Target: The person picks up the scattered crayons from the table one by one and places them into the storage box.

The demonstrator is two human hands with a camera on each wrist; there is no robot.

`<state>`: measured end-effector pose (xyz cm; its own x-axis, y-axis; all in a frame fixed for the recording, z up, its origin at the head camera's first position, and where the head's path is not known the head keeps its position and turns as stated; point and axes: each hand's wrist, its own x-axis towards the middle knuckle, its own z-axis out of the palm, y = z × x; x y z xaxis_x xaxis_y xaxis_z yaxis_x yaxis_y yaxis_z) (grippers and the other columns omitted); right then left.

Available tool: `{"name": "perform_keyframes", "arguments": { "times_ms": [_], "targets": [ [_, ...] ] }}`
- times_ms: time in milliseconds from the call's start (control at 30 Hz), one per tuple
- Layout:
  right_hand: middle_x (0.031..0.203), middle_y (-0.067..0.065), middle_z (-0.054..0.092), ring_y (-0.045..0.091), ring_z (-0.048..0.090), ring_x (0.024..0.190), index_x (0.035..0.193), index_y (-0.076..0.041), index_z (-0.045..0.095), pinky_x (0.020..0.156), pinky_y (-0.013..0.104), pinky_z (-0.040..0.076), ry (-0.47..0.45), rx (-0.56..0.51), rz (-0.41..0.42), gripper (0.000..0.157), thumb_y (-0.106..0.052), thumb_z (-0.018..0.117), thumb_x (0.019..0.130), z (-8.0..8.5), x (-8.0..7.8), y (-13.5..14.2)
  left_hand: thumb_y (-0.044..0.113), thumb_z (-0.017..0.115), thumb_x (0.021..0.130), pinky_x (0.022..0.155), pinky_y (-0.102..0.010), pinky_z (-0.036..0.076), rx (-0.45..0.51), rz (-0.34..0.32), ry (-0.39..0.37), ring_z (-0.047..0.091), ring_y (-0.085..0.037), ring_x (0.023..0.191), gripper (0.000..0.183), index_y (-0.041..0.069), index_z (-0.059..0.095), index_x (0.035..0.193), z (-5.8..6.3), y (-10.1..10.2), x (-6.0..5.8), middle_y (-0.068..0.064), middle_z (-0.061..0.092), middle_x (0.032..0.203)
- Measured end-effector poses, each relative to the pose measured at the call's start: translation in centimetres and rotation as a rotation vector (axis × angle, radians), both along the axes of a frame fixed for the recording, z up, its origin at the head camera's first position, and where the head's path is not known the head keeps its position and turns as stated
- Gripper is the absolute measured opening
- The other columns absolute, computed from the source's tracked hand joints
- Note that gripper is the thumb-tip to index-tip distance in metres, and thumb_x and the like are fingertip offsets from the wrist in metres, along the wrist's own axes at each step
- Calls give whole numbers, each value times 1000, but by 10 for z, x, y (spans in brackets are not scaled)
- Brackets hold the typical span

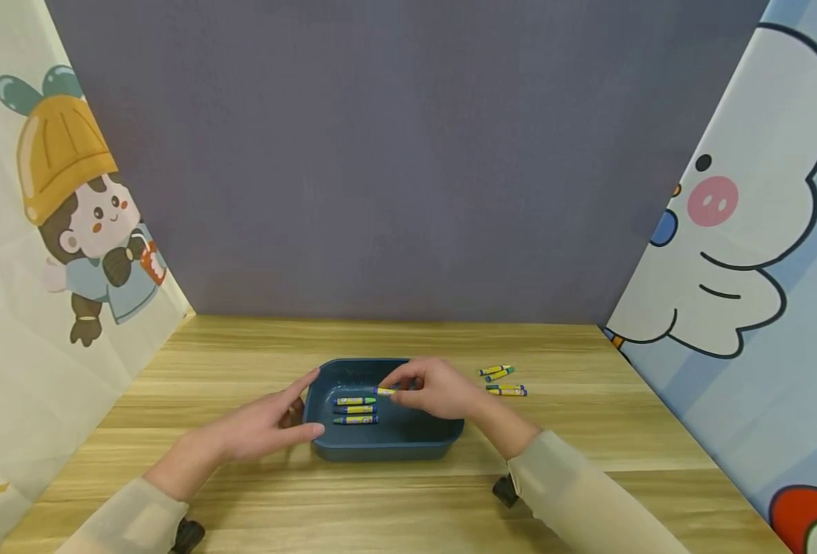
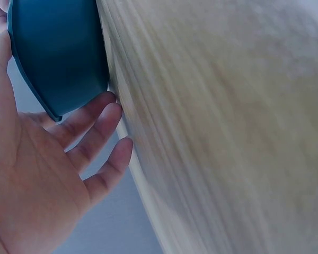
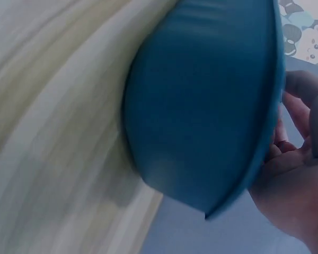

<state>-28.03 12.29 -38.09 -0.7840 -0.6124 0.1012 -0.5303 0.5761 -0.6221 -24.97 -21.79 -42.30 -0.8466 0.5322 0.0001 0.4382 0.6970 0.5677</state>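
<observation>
Head view, near side of the tray: what about the grip?

Your left hand spans the left end of the tray, thumb reaching over its rim, the other fingers relaxed against its outer wall; you touch it there without clamping. Your right hand is over the tray's right part, with thumb and fingers pinched together on 1 crayon. Whether that crayon touches the tray's floor, you can't tell from these views.

And how far along does it look?

About midway, I'd judge. You have 3 crayons lying in a neat, roughly parallel column on the tray's floor, left of its middle. 1 more is in your pinch, inside the tray's outline and not yet let go. That leaves 4 outside, to the right of the tray: 2 crayons close together, and 2 crayons slightly farther back.

What else is around, and what stands in the way?

Your right hand hides the tray's far right corner, and the tray's wall stands between its floor and those 4. Under the tray runs the wooden table; behind it rises a grey panel, well clear of your hands.
</observation>
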Motion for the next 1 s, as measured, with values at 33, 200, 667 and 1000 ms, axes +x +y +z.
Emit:
{"name": "perform_keyframes", "arguments": {
  "times_ms": [33,200,667,1000],
  "targets": [
    [97,-12,65,12,55,71,115,-35,75,62,26,47,-4,1,2,20,-28,71,97,-2,0,-3,62,60,96,74,-26,46,4,-3,0,57,-8,81,93,22,12,165,0,0,0,6,59,97],
    [102,-10,64,12,58,78,115,-36,76,66,27,49,-35,20,-5,20,-27,70,98,-10,0,-17,58,60,97,72,-26,45,18,-19,2,57,-8,80,92,20,12,165,1,-1,1,6,59,95],
    [88,-10,68,5,60,70,111,-27,78,64,24,50,-97,36,10,21,-15,71,96,-25,0,-41,58,60,98,72,-26,46,21,-27,-15,59,-10,81,92,21,11,165,3,0,0,6,60,97],
    [92,-15,70,-2,60,78,111,-26,80,73,20,50,-43,129,105,20,-17,74,94,-31,1,-46,60,59,97,73,-26,46,14,-18,-24,59,-9,82,92,22,10,165,2,-1,-1,6,61,98]
  ]
}}
